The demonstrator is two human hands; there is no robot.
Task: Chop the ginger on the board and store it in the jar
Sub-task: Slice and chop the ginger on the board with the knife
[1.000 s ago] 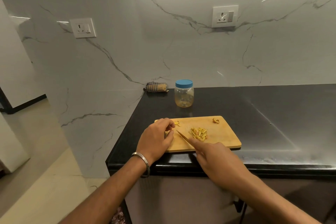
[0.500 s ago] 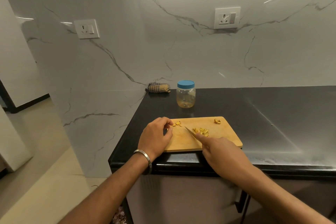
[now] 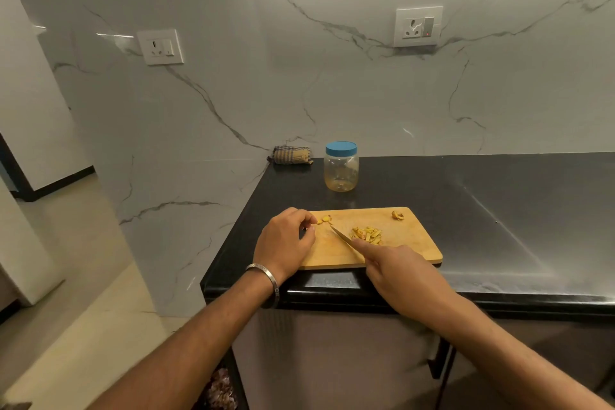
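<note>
A wooden cutting board lies at the counter's front edge. A pile of chopped ginger sits at its middle, one small ginger piece lies near the far left corner and a scrap near the far right corner. My right hand grips a knife, index finger stretched along the blade, whose tip points left toward the small piece. My left hand rests curled on the board's left end, fingertips beside that piece, holding nothing I can see. The clear jar with a blue lid stands closed behind the board.
The black counter stretches to the right of the board. A folded checked cloth lies at the back corner against the marble wall. The counter's left edge drops to the floor just beside my left hand.
The knife blade has lifted away from the chopped pile and swung toward the board's left side. My left hand has edged back toward the small piece at the corner.
</note>
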